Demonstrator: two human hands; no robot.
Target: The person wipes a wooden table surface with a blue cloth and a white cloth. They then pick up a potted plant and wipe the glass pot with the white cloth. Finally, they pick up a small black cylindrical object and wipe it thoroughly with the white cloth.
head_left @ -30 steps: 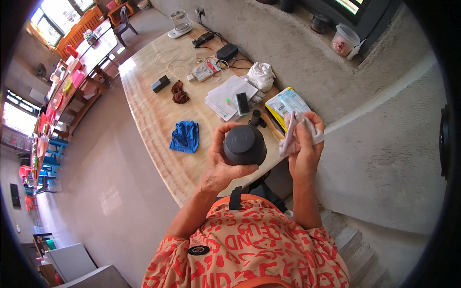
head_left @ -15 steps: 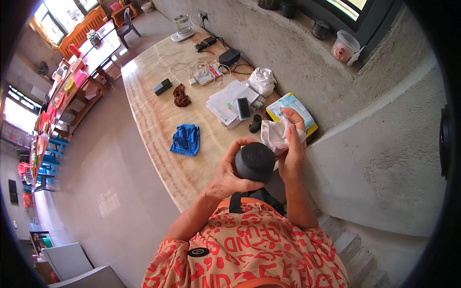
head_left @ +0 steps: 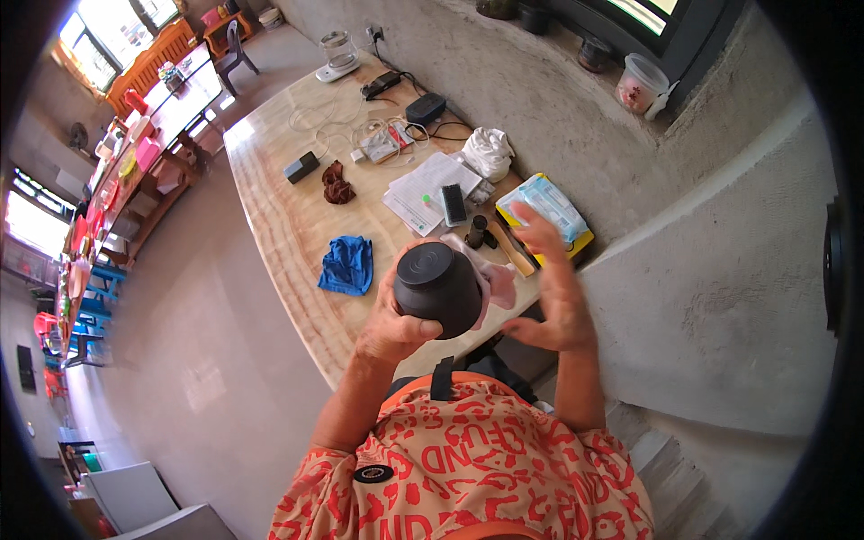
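Note:
My left hand (head_left: 389, 326) is wrapped round a dark grey round container (head_left: 437, 286), its flat ringed end tilted up and toward the left. A pale pink cloth (head_left: 498, 284) hangs at the container's right side; whether it sits inside or only against it is hidden. To the right, my right hand (head_left: 560, 301) is open, thumb and fingers apart and slightly blurred, touching neither cloth nor container. Beyond the container, a small black cylinder (head_left: 477, 232) stands on the marble-patterned table (head_left: 297, 261), next to a black phone-like block (head_left: 454, 205).
Left of the container lies a blue cloth (head_left: 346, 265), with a brown cloth (head_left: 337, 184) farther back. Papers (head_left: 423, 193), a white bundle (head_left: 488, 154) and a yellow-edged packet (head_left: 551, 211) lie toward the wall. Cables, a black adapter (head_left: 426, 109) and a scale (head_left: 337, 67) are farther off.
My left hand has moved left and slightly up with the container. My right hand has let go of the pink cloth and opened; the cloth is now at the container's side.

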